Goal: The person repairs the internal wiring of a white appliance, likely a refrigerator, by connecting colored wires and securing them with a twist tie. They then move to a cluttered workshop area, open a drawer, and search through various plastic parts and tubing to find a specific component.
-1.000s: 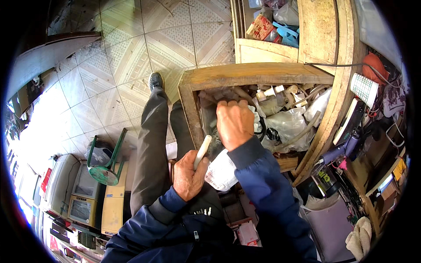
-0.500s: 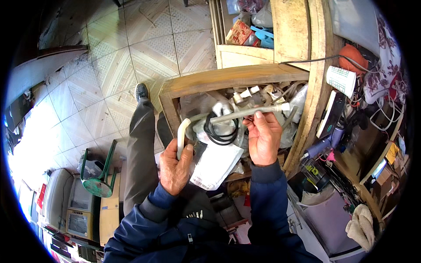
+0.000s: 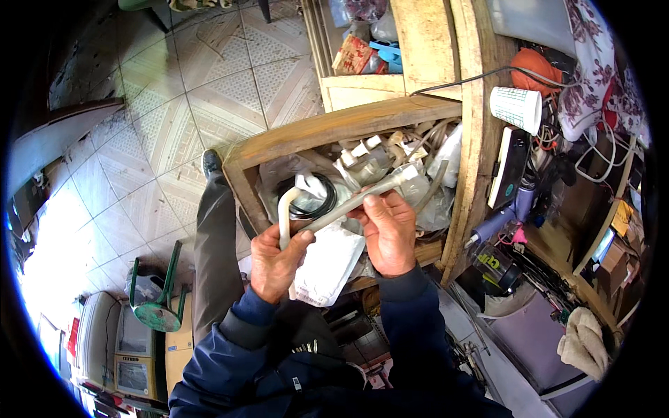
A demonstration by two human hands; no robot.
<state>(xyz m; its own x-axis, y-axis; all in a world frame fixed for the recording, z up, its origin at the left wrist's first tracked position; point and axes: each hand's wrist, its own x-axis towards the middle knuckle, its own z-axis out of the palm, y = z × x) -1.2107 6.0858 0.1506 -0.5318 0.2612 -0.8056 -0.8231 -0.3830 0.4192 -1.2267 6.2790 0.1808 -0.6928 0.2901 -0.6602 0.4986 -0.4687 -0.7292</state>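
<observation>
Over an open wooden drawer (image 3: 327,130), my left hand (image 3: 274,259) is closed round a white bent pipe (image 3: 283,214), whose hooked end points up. The near end of a straight grey tube (image 3: 354,202) also meets the fingers of this hand. My right hand (image 3: 391,237) pinches the same tube between thumb and fingers, close to its white far tip. Beneath the hands lie a coil of black cable (image 3: 332,198) and a white flat packet (image 3: 330,259). White plastic fittings (image 3: 367,145) and clear bags fill the drawer behind them.
A second compartment (image 3: 366,82) holds a red box and a blue plastic piece. A white paper cup (image 3: 516,110) lies tilted on the cluttered right side, near an orange ball-like object (image 3: 535,70). A green stool (image 3: 157,315) stands on the tiled floor at left.
The grey tube has come toward my left hand and tilts more steeply, its near end now at the left fingers. My right hand has moved left and nearer. The whole view has shifted slightly.
</observation>
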